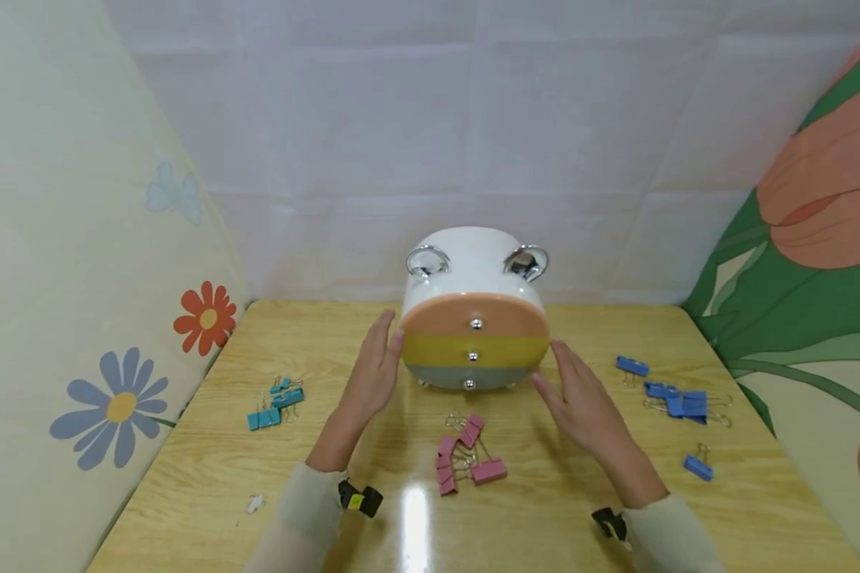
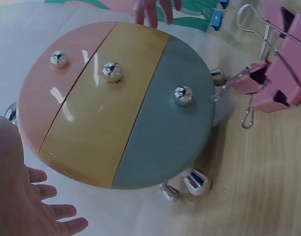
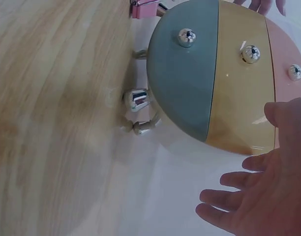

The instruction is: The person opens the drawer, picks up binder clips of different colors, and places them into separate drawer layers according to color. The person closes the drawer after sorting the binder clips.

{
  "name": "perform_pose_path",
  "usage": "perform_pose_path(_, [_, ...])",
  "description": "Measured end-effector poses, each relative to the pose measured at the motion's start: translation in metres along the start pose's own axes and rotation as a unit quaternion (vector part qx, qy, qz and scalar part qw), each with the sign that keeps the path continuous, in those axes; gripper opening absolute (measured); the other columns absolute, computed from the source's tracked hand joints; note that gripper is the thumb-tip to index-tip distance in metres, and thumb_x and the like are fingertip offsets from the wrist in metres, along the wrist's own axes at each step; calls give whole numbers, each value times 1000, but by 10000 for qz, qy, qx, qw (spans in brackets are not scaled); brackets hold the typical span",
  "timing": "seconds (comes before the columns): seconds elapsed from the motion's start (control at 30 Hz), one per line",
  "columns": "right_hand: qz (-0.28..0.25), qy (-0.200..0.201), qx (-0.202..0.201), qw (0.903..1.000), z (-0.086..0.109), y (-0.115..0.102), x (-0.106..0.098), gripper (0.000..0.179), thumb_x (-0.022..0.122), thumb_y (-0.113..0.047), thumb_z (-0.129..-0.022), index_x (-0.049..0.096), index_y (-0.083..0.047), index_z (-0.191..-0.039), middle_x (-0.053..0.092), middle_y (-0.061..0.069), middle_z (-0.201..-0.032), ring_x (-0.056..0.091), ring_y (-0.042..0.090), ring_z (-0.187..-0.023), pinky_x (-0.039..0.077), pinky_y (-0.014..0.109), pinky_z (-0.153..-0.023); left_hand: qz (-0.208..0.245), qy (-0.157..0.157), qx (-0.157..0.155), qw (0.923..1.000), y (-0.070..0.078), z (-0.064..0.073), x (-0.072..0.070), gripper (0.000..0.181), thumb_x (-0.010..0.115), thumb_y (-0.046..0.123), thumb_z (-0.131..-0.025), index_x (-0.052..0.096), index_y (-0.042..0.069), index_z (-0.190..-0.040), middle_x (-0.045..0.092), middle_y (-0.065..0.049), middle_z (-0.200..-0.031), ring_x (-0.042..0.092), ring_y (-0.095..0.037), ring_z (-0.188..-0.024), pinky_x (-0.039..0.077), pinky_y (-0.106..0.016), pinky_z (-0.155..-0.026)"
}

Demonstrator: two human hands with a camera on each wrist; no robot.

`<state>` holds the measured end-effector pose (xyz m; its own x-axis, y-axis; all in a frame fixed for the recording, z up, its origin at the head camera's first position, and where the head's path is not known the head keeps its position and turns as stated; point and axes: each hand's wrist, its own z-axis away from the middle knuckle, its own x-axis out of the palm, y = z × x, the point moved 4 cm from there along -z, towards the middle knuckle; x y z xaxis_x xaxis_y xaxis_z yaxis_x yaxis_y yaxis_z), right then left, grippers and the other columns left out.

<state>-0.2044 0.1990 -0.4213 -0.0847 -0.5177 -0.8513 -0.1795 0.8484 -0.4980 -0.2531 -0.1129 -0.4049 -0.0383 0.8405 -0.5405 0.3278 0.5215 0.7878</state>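
Observation:
A white, rounded box with three drawers [image 1: 437, 352] stands upright on the table. Its front is striped orange, yellow and grey-green, each drawer carrying a silver knob, and two silver rings rise from its top. On the box's left side my left hand [image 1: 374, 370] has its fingers stretched forward, fingertips right at the edge. To the right, my right hand [image 1: 589, 406] is likewise spread, thumb and fingers close by the rim. In the right wrist view the thumb [image 3: 283, 115] overlaps the yellow drawer. Several pink binder clips [image 1: 489, 470] lie in front of the box.
Teal binder clips [image 1: 265, 418] lie in a small group at the left. Several blue binder clips [image 1: 688, 404] are scattered at the right. A small white scrap [image 1: 255, 503] sits near the front left. Behind the table hangs a white cloth [image 1: 358, 159].

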Motion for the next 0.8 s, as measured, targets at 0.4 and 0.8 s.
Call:
perform_pose_path(0.4, [-313,1093,26,9935,-9,-23,-15,71,46,-43,-107,23,1,-158,31,30,-157,32,48,-143,31,66,-112,896,288,-413,9947,3,-37,-2,65,25,46,-109,27,6,-160,24,-14,-166,19,-31,-154,14,-48,-125])
perform_pose_path(0.8, [18,2637,-984,9596,-9,-61,-19,46,71,-14,-92,55,5,-131,53,25,-124,52,38,-112,54,52,-85,1208,268,56,9923,13,-49,7,64,32,41,-107,24,8,-161,19,-12,-168,15,-29,-155,10,-48,-125])
